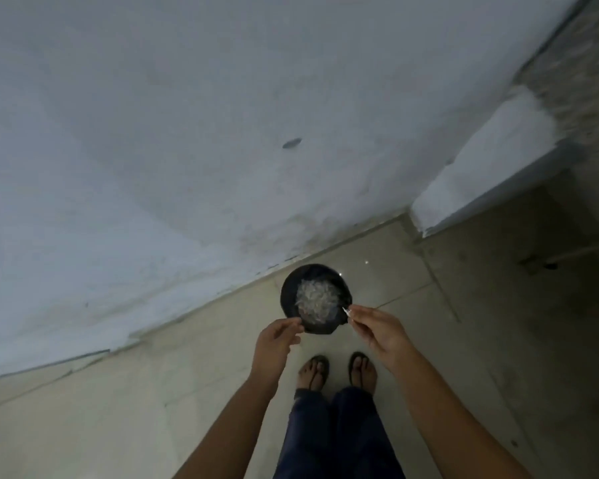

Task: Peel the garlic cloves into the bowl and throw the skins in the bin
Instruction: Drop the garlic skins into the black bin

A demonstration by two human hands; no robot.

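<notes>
A small black bin [287,292] stands on the floor against the wall, directly below me. A heap of pale garlic skins [315,300] lies inside it. My right hand [374,328] hovers at the bin's right rim and pinches a small white sliver of skin [346,310] between thumb and fingertips. At the bin's near-left rim is my left hand [274,340], fingers and thumb pointing toward the bin and slightly apart, with nothing visible between them. No bowl or garlic cloves are in view.
A white painted wall [187,133] fills the upper frame and meets the pale tiled floor [118,409] just behind the bin. A white ledge or step [491,160] juts out at the right. My sandalled feet [336,371] stand just behind the bin.
</notes>
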